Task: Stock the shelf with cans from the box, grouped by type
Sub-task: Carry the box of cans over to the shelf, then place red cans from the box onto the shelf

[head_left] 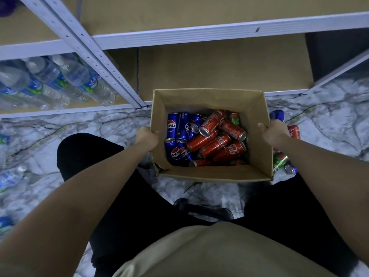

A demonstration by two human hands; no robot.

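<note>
— Fingers [155, 132] of the left hand [146, 136] curl over the left rim of the open brown cardboard box [201, 98], gripping it. What sits further left?

— Clear plastic water bottles [60, 80] lie on the low shelf board behind a white perforated metal upright [103, 64]; more bottles lie on the grey marbled floor [60, 120] at the far left.

— And inside the box?

— Blue Pepsi cans [175, 134] are heaped on its left side, red Coca-Cola cans [217, 140] fill the middle and right, and a green can [235, 118] shows at the back right corner. The box stands on the floor just before the white metal shelf [199, 35], whose tan boards hold no cans.

— The right side?

— The right hand [273, 132] clamps the right rim, thumb inside. Beyond it, loose cans on the floor [279, 160], blue, red and green, lie beside the box wall.
</note>
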